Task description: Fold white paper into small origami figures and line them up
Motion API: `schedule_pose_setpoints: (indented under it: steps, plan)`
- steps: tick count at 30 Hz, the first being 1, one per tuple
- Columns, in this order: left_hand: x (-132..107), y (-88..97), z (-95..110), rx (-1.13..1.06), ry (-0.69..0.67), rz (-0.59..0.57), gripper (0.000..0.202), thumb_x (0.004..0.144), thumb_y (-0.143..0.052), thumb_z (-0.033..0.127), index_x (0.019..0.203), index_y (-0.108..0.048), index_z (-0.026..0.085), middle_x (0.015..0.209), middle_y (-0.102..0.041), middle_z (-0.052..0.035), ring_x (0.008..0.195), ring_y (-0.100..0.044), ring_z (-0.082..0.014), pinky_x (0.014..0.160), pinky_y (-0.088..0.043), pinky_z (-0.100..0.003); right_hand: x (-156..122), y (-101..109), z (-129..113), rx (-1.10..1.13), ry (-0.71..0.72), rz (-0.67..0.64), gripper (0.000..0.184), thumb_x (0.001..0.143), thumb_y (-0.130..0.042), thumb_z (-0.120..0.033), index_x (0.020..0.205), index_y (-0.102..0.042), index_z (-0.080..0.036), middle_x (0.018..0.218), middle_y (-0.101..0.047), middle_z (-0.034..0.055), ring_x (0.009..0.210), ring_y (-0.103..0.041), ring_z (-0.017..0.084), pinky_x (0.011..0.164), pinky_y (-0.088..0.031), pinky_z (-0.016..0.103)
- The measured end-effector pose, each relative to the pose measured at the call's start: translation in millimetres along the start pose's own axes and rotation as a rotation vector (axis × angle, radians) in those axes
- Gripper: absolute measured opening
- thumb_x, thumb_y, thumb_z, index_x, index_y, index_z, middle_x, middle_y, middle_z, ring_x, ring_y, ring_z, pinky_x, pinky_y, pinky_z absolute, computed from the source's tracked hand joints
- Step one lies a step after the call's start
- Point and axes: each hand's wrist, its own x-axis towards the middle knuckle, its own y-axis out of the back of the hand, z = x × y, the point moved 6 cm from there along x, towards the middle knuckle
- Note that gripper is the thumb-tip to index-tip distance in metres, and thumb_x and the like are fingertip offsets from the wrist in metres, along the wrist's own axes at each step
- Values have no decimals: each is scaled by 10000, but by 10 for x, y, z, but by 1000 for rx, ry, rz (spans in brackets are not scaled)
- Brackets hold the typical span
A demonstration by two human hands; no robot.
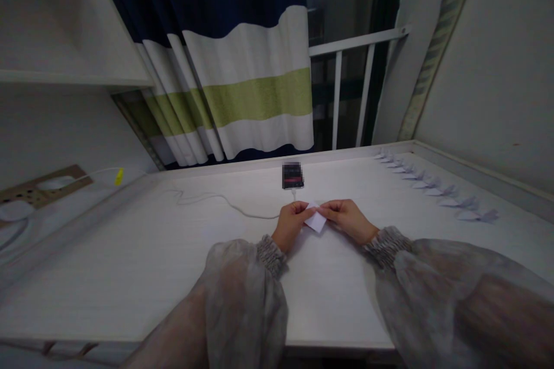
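A small folded piece of white paper point(316, 222) is held just above the white desk, its pointed corner toward me. My left hand point(291, 221) pinches its left side between thumb and fingers. On the right side, my right hand point(350, 219) grips the paper the same way, and both thumbs rest close together near its top. Part of the paper is hidden behind the fingers. Just beyond my hands lies a phone point(293, 176) with its screen lit and a white cable point(242, 211) plugged into its near end.
Along the right of the desk point(130, 277) runs a row of several folded paper figures point(435, 187). A wooden-coloured power strip point(43, 187) with plugs sits at the left wall. A striped curtain point(255, 57) and a white window rail point(359, 40) stand behind the desk.
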Motion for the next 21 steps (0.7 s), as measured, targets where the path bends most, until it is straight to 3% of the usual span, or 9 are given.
schedule_pose_setpoints:
  steps: [8,21]
  plan:
    - [72,128,-36,-15,-61,136,202,529,-685,275,614,-606,110,536,-575,4,461,-473,-71,479,-371,-200,35,61,-1,7,19,95,235,551,-594,-376,476,-546,-159,448,-499,-31,449,-399,84,482,-311,242]
    - [22,85,2,-74,-76,166,214,544,-682,288,630,-596,112,559,-569,9,486,-460,-62,502,-355,-189,-16,83,-88,106,120,183,217,608,-548,-387,558,-517,-177,550,-492,-23,562,-445,114,579,-361,249]
